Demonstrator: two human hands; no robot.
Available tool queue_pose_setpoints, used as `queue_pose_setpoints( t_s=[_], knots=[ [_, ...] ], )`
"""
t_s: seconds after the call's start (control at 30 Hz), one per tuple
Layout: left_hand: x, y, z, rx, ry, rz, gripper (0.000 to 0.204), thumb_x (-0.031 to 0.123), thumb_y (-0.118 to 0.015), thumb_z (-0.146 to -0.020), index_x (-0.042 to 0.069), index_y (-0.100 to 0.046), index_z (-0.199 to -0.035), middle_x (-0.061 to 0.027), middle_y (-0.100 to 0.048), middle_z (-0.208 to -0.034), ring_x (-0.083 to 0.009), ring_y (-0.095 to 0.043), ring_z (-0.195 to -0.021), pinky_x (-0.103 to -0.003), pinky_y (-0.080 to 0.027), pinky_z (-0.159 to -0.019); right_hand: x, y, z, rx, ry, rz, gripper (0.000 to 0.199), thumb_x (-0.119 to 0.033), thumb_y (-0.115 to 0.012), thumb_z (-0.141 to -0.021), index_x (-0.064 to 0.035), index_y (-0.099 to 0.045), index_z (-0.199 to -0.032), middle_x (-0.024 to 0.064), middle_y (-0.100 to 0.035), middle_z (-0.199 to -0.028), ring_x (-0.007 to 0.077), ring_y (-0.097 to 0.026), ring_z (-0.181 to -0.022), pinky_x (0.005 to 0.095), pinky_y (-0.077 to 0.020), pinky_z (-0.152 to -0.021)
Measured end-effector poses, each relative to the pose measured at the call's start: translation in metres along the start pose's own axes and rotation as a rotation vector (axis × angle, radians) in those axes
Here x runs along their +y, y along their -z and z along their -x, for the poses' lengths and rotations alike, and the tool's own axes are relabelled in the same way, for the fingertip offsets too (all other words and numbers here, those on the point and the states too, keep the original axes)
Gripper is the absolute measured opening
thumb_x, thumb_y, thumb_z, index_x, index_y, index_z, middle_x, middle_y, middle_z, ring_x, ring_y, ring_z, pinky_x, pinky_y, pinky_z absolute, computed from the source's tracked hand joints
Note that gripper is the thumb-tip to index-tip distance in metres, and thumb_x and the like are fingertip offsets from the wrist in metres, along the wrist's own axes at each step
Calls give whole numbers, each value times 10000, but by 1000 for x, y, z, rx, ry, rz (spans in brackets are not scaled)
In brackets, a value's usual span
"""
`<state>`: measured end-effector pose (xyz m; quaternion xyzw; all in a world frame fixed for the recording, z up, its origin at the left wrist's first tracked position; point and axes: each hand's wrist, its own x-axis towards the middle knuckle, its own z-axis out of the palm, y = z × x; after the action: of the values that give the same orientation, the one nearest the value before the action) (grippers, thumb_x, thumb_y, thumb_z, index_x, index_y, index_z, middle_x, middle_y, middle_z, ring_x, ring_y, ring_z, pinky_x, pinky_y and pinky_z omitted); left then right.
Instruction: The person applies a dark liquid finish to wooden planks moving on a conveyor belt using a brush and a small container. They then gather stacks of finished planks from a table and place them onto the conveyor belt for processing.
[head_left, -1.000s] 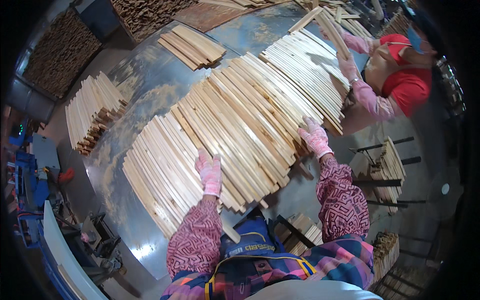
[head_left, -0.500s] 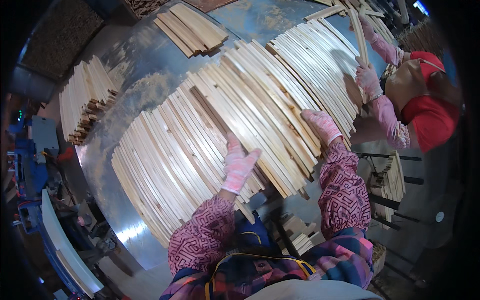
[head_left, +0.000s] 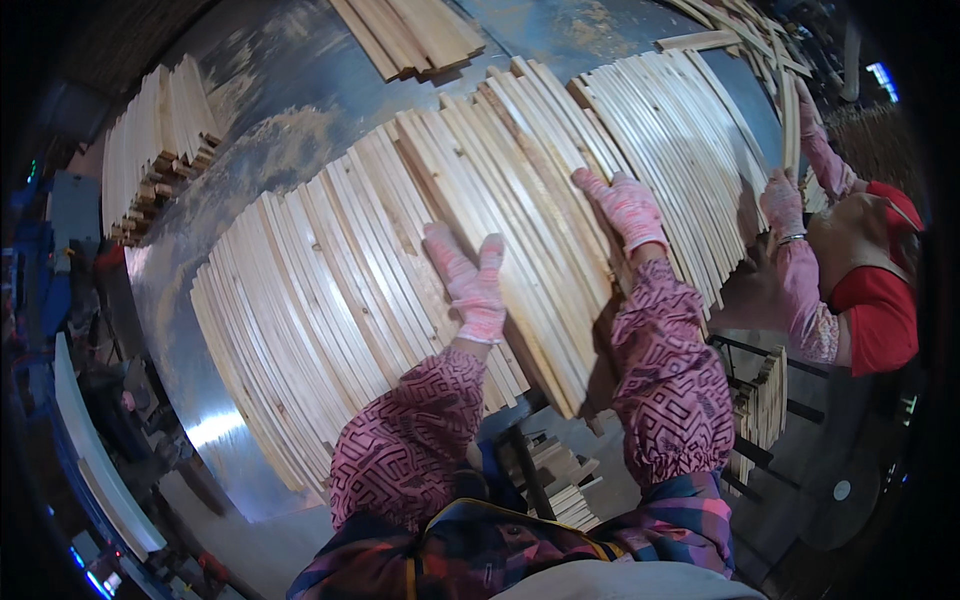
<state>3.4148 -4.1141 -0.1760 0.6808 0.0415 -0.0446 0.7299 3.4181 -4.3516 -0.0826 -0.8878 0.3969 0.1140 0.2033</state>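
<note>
Pale wooden strips lie side by side in a long row across a metal table. Between my two gloved hands is a thick bundle of wooden strips (head_left: 530,230), standing higher than the strips on the left (head_left: 300,300). My left hand (head_left: 468,285) presses along the bundle's left side, its thumb over the top edge. On the right side of the bundle, my right hand (head_left: 628,212) is closed against it, fingers pointing away from me. Both hands clasp the bundle between them. Beyond my right hand lie more strips (head_left: 680,150). Both gloves are pink and white.
At the right a co-worker in red holds a strip (head_left: 791,130) in gloved hands. Stacked strips (head_left: 160,140) stand at the far left, and boards (head_left: 410,35) lie at the back. Sawdust covers parts of the metal table (head_left: 270,150). A rack with strips (head_left: 762,400) stands lower right.
The bundle between my hands looks narrower and more raised, with a gap and shadow along its right side. My hands have come closer together. The whole view has shifted slightly.
</note>
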Motion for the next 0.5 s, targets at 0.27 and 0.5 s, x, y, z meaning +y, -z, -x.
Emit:
queue_pose_setpoints(
  t_s=[0.27, 0.5],
  knots=[
    [45, 33, 44, -178, 330, 496, 1132, 15, -779, -843, 34, 64, -1599, -267, -279, -1560, -292, -547, -1261, -369, -491, -1037, 57, -53, 17, 87, 58, -107, 954, -818, -578, -786, 83, -676, -1082, 311, -657, -1102, 410, -626, -1080, 485, -465, -928],
    [204, 78, 32, -324, -331, 270, 962, -23, -772, -795, 63, -219, -1577, -149, -538, -1357, -219, -596, -1153, -340, -550, -934, -22, 42, 80, 325, 359, -571, 752, -727, -630, -821, 5, -699, -978, 195, -700, -882, 316, -673, -836, 421, -508, -750]
  ],
)
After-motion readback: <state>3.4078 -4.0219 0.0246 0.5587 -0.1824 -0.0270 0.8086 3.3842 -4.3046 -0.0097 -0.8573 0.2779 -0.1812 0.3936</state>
